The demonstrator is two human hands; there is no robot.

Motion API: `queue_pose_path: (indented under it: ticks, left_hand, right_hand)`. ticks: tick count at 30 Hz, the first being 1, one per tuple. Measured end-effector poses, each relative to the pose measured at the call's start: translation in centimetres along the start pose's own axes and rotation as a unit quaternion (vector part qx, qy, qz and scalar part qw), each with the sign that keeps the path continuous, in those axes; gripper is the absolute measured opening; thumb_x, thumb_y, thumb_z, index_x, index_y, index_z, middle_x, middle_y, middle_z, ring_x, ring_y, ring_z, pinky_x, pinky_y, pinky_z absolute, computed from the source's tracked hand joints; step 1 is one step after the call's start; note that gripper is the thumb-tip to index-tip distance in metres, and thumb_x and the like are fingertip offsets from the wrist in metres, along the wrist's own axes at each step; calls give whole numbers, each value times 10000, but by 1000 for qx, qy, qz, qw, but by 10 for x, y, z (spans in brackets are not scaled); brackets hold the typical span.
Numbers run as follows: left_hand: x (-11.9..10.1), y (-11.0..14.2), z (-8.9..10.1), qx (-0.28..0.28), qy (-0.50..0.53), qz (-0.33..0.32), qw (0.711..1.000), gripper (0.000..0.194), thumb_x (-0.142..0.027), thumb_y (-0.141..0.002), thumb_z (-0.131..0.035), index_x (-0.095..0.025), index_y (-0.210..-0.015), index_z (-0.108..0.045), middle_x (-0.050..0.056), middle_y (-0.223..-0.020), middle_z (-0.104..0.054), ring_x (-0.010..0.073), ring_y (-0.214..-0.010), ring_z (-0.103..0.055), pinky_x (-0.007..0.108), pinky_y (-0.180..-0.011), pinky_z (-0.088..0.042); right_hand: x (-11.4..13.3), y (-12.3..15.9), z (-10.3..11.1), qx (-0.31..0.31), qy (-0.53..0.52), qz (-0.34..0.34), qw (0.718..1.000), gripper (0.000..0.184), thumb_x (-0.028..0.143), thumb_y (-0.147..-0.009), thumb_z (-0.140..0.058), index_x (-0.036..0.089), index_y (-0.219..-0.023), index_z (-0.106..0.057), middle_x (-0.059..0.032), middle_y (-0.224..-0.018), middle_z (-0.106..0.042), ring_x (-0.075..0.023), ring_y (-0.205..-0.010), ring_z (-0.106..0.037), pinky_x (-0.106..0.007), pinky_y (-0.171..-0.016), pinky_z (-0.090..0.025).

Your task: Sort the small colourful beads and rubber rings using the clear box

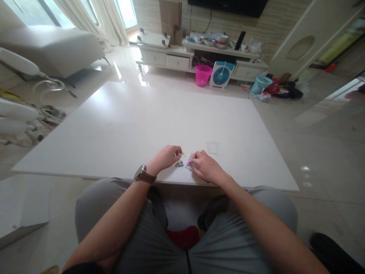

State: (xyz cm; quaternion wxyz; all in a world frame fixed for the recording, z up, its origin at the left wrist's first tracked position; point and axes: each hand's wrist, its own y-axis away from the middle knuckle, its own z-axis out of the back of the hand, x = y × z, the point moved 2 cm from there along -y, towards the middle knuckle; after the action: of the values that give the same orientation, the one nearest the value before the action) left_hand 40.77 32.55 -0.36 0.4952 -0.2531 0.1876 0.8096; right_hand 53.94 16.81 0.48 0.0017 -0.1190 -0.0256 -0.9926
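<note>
My left hand [169,156], with a watch on its wrist, is just above the white table with its fingers curled into a pinch. A small yellow piece [183,153] shows right by its fingertips; whether the fingers grip anything is too small to tell. Below it lies a little cluster of colourful pieces [179,164], in green, orange, blue and pink. My right hand [205,164] is closed around the right side of a small clear plastic box [188,166], which has pink and orange pieces in it. Its fingers partly cover the box.
A flat clear plastic lid [214,147] lies beyond my right hand on the white table [159,114]. The table's near edge runs just above my knees. Across the floor stand a pink basket [203,76], a blue fan [222,75] and a low cabinet [178,61].
</note>
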Motion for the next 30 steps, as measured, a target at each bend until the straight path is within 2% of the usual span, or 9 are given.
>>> queue_pose_path:
  ticks: [14,20,30]
  left_hand:
    - [1,0,-2,5,11,-3,1000,208,-225,-877,-547,-194,-950,-740,52,-848,-756,179,-739,-677,266,-686,-491]
    - [0,0,-1,6,12,1,1000,213,-219,-870,-543,-182,-944,-738,53,-832,-752,176,-729,-673,260,-669,-482]
    - [1,0,-3,11,5,-5,1000,216,-221,-873,-539,-176,-955,-734,53,-826,-749,171,-728,-672,256,-669,-480]
  right_hand:
    - [3,1,3,5,22,14,1000,197,206,-956,-586,166,-1111,-702,-118,-1129,-597,-256,-1083,-480,-373,-955,-460]
    - [4,2,8,21,40,10,999,205,216,-973,-554,158,-1027,-744,-133,-1096,-605,-266,-1077,-478,-378,-945,-461]
    - [5,5,4,22,32,4,999,255,213,-946,-586,152,-1180,-667,-133,-1203,-575,-275,-1111,-468,-392,-966,-455]
